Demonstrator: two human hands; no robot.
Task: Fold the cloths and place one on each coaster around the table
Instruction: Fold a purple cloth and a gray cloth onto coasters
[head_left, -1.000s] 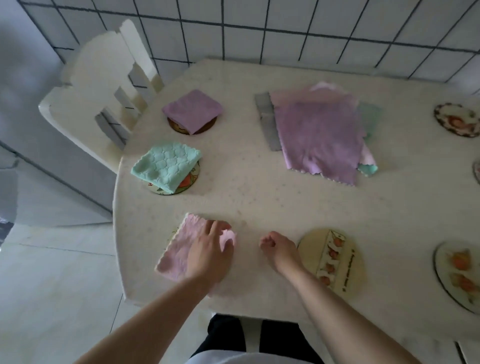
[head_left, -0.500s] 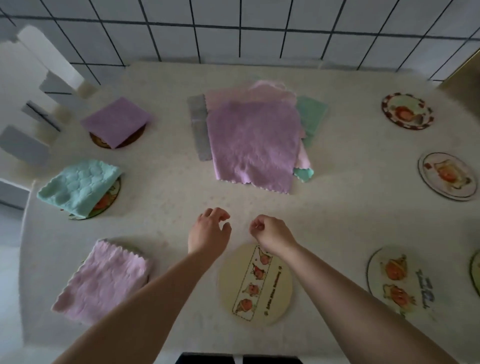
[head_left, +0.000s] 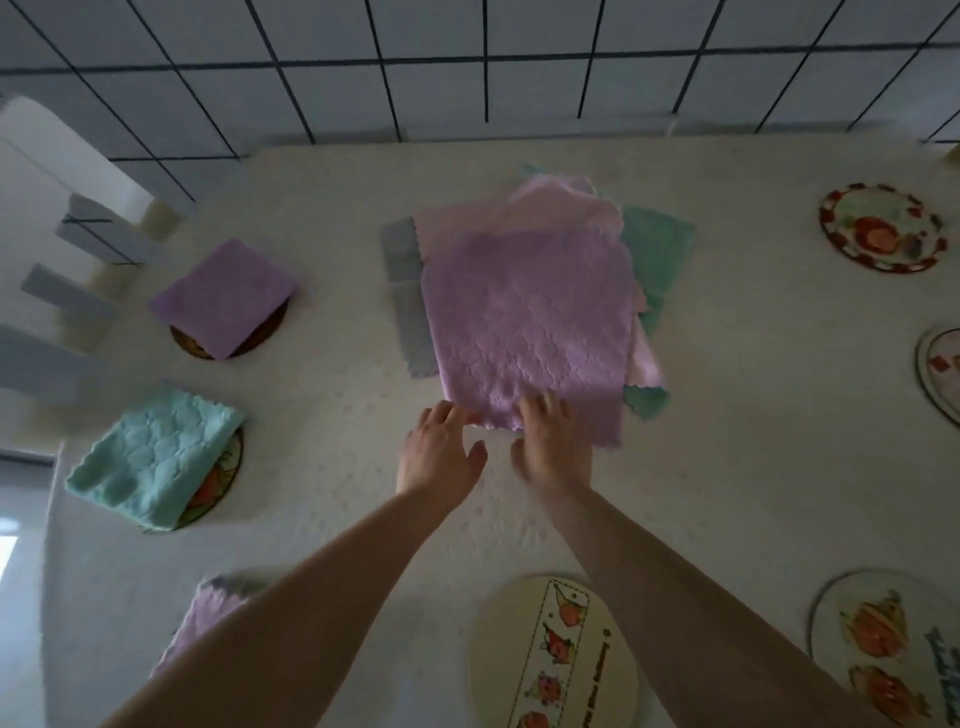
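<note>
Both hands are reaching to the stack (head_left: 524, 291) mid-table. The left hand (head_left: 439, 457) is touching the near edge of the top purple cloth (head_left: 530, 332), fingers loose; the right hand (head_left: 550, 441) is pressing on that edge, fingers spread. Three folded cloths are sitting on coasters at left: purple (head_left: 223, 296), teal (head_left: 150, 457), pink (head_left: 202, 629). Four bare coasters are showing at right, one (head_left: 553, 654) near. Its writing is unreadable.

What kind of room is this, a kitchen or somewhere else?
Probably a home kitchen or dining corner: a tiled wall runs behind a pale table, a white chair stands at its side, and fruit-pictured coasters ring the table like place settings.
</note>
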